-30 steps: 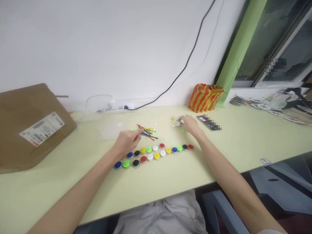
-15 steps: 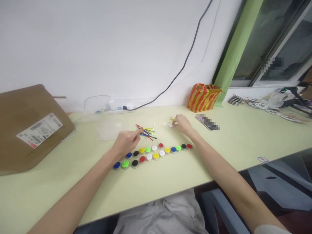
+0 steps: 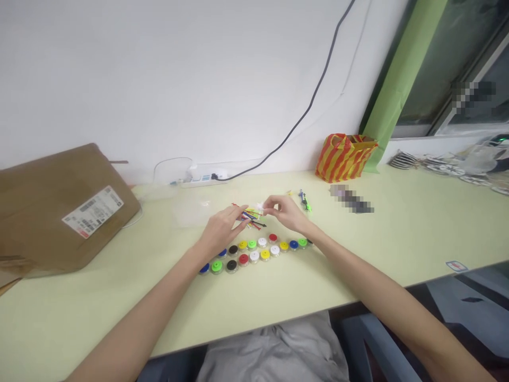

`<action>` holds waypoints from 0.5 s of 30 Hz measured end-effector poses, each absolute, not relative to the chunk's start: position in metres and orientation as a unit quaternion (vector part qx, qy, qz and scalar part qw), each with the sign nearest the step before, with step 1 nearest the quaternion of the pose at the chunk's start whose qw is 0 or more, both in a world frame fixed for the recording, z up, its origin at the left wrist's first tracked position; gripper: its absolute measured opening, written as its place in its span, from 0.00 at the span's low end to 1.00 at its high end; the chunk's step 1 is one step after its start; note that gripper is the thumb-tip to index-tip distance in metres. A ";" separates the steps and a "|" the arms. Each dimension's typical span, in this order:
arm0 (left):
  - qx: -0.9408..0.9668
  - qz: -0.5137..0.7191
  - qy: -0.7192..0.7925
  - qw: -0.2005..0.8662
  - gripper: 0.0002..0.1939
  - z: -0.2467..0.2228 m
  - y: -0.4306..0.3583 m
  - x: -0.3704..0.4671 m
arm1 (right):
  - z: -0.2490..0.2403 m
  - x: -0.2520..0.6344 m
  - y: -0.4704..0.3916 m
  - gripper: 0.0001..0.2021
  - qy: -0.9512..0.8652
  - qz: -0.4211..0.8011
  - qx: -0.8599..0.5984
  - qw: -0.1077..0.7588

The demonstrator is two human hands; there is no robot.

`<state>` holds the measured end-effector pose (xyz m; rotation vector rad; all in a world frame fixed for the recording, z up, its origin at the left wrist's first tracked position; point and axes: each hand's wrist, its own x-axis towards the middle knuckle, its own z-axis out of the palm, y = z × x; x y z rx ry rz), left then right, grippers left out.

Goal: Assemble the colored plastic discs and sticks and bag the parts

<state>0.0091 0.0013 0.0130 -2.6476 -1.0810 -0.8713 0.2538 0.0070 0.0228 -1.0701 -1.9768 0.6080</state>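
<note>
My left hand (image 3: 222,229) is at the left side of a loose pile of thin coloured plastic sticks (image 3: 251,216). Its thumb and fingers are apart, with stick ends between them. From the right side, my right hand (image 3: 287,213) pinches a small white plastic piece (image 3: 260,206) above the pile; its exact shape is blurred. Nearer to me stand rows of small clear round pots with coloured tops (image 3: 254,257), in blue, green, black, red, white and yellow. My left wrist partly covers the left end of the rows.
Small blue, black and green pieces (image 3: 305,201) and a yellow piece (image 3: 290,192) lie beyond my right hand. A cardboard box (image 3: 51,212) stands at left, a clear plastic container (image 3: 193,211) behind my left hand. Farther back are a power strip (image 3: 202,179) and a striped bag (image 3: 344,159).
My right hand has moved left to the stick pile with the white piece, uncovering the blue, black and green pieces. My left hand's fingers have spread. The view has turned slightly left.
</note>
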 end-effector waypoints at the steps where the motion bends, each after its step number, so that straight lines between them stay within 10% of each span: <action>1: -0.885 -0.289 -0.359 0.073 0.19 0.013 0.001 0.009 | 0.023 0.249 0.004 0.04 -0.779 0.276 -0.403 0.394; 15: -0.896 -0.328 -0.294 0.056 0.13 0.011 -0.002 0.012 | 0.025 0.236 -0.012 0.08 -0.747 0.418 -0.335 0.393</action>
